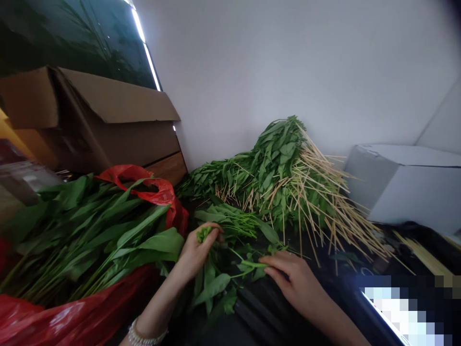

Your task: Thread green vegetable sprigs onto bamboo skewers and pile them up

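Observation:
My left hand [201, 247] is closed around a small bunch of leafy green stems [203, 234], whose cut ends stick up above the fist while leaves hang below. Between the thumb and fingers of my right hand [290, 273] is a single green stem [253, 264], its leaves pointing toward the left hand. Just beyond both hands lies a loose bundle of cut greens [239, 221]. Farther back, a heap of leafy greens on thin sticks [279, 156] leans against the wall, the bare wooden sticks [324, 185] fanning out to the right.
A red plastic bag [68, 319] full of long leafy greens [97, 230] stands at left. Behind it is an open cardboard box [133, 139]. At right are a white box [425, 192], more sticks [425, 254] and a lit, pixelated screen [399, 312]. Black plastic [266, 312] covers the front.

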Motion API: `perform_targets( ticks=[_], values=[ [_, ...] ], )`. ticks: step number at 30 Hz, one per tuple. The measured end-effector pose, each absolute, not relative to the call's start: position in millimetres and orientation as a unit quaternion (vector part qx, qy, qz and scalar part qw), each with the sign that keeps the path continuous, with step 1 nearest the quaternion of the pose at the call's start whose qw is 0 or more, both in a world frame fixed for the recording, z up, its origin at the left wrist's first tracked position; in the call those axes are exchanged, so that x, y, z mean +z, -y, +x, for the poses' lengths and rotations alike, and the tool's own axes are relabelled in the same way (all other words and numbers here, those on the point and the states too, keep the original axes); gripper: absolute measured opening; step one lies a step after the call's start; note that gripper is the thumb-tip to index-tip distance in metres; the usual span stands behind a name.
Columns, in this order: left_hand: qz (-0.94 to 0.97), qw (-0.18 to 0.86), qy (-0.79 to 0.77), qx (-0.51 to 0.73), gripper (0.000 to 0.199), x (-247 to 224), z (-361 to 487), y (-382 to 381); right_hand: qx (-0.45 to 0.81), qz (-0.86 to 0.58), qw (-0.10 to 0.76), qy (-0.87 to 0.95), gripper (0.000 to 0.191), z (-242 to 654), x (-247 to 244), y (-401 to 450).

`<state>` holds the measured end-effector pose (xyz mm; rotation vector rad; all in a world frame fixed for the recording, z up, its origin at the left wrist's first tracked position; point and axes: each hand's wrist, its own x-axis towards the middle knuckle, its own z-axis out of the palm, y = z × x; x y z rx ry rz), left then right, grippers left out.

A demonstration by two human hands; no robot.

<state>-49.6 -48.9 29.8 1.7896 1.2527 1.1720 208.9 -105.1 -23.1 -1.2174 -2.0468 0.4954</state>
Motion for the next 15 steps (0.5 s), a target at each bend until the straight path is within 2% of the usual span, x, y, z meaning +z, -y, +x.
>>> perform_targets(
  ticks=[6,15],
  values=[
    [0.828,0.223,-0.4,0.324,0.014,38.0,-24.6,70.5,0.136,-0.473,0.314,0.812,0.025,208.0,-27.0,106.3],
    [0.92,0.129,-0.332,0.164,0.02,26.8,-10.6,75.5,0.084,-0.458,0.33,0.821,0.027,208.6,-23.8,107.2]
  ],
)
